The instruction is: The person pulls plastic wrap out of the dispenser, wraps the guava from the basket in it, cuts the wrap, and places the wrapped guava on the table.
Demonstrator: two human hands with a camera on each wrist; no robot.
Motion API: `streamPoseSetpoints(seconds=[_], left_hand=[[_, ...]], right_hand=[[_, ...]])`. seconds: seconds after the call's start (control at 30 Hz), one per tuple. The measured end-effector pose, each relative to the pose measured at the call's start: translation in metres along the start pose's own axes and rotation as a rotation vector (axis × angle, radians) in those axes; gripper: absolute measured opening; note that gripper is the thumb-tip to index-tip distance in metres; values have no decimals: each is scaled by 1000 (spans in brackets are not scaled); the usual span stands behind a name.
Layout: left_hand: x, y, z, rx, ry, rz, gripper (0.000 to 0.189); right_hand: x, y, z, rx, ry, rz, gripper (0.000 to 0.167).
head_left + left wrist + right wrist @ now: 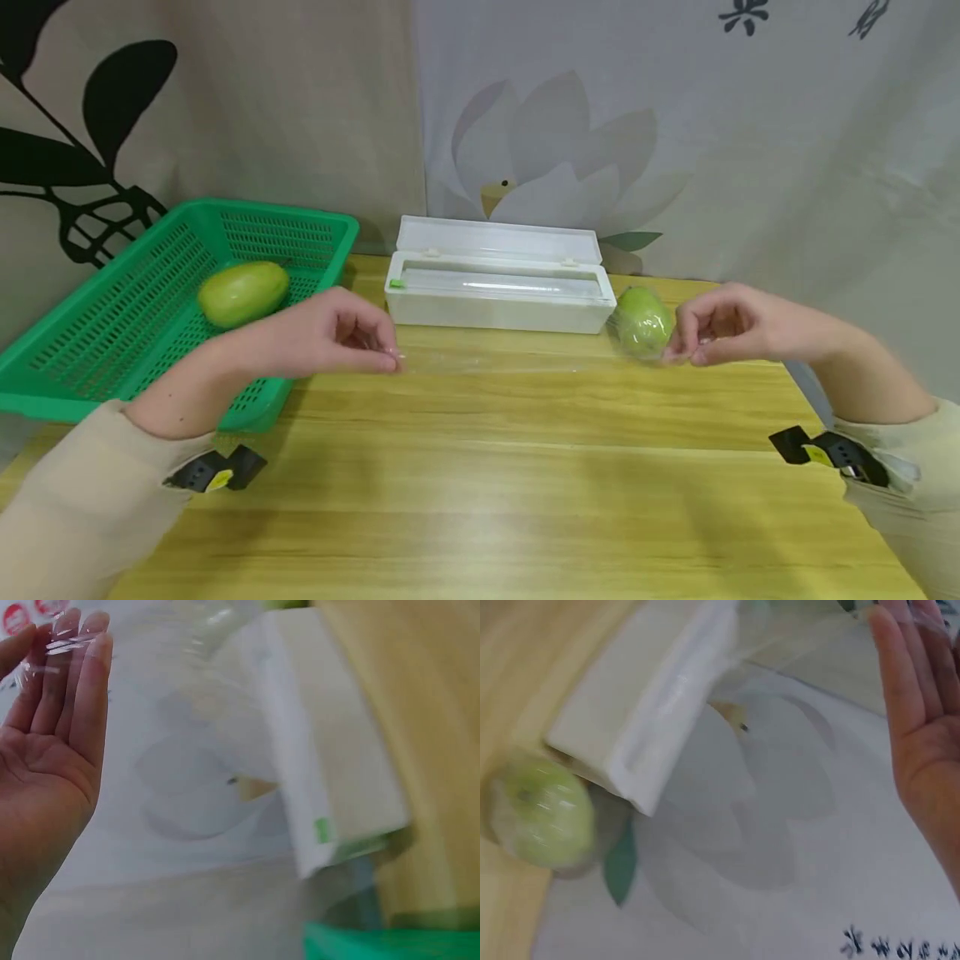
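A clear sheet of cling film [480,363] stretches between both hands above the table. My left hand [348,333] pinches its left end between thumb and fingers, near the green basket. At the right end, my right hand [720,327] pinches the film close to a green fruit [643,323] wrapped in plastic. Behind the film stands a white cling film box [501,310] with its lid raised and a roll visible inside. Both wrist views show the film as a faint, shiny layer at the fingertips.
On the left, a green plastic basket [307,218] holds one unwrapped green fruit [243,294]. The wooden table [480,500] runs back to a hanging cloth [315,108] printed with leaves and a flower. Both sleeves carry black wrist straps.
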State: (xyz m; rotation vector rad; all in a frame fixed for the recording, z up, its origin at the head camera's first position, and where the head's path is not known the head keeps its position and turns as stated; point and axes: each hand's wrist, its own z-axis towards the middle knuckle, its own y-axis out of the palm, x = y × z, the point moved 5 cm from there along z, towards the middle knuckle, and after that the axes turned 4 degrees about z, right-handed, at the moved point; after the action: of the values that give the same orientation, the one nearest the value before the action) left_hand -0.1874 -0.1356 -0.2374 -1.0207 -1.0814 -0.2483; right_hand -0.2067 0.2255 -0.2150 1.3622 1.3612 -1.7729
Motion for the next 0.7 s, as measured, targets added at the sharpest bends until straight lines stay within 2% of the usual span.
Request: streamPoseSetpoints(seconds=[0.13,0.3,0.4,0.53,0.7], left_hand=[[-21,26,-7,-95,-38,-29,11],[-47,53,-14,-132,-113,-41,17],[-62,67,-18,-142,-164,-36,24],[-81,85,-22,-167,-190,28,30],[-96,102,-25,-180,-189,149,21]], right_hand=[[19,25,5,-53,63,-57,18],[51,55,9,-99,162,-43,13],[71,72,9,-106,209,-72,12],[93,92,8,-90,191,-166,16],[110,109,10,-14,125,-373,15]])
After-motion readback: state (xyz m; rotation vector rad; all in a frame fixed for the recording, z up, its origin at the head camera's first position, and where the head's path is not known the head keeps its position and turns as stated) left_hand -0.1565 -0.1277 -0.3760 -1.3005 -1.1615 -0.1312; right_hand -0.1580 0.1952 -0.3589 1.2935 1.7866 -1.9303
